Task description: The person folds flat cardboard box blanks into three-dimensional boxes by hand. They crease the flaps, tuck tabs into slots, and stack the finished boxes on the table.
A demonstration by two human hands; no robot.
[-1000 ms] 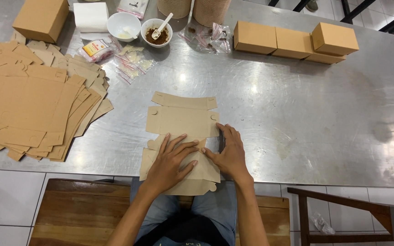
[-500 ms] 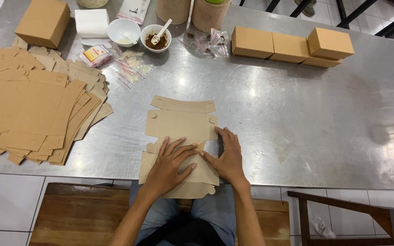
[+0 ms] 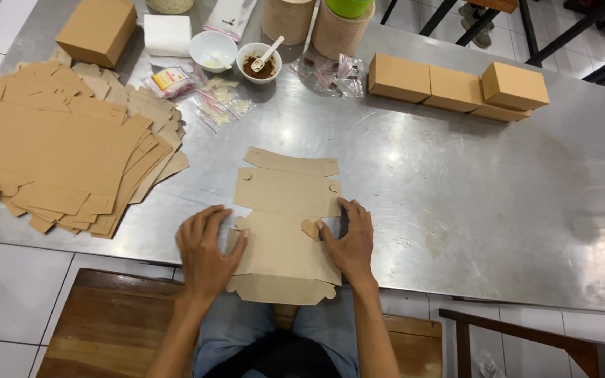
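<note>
Cardboard blank [image 3: 285,210] looks light and creasable, so keep your left hand [image 3: 204,252] and right hand [image 3: 348,245] spread flat, pressing its side flaps.

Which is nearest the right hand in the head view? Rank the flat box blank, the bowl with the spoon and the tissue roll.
1. Flat box blank, under the right hand.
2. Bowl with the spoon, far side, left of centre.
3. Tissue roll, farther left, near the back edge.
</note>
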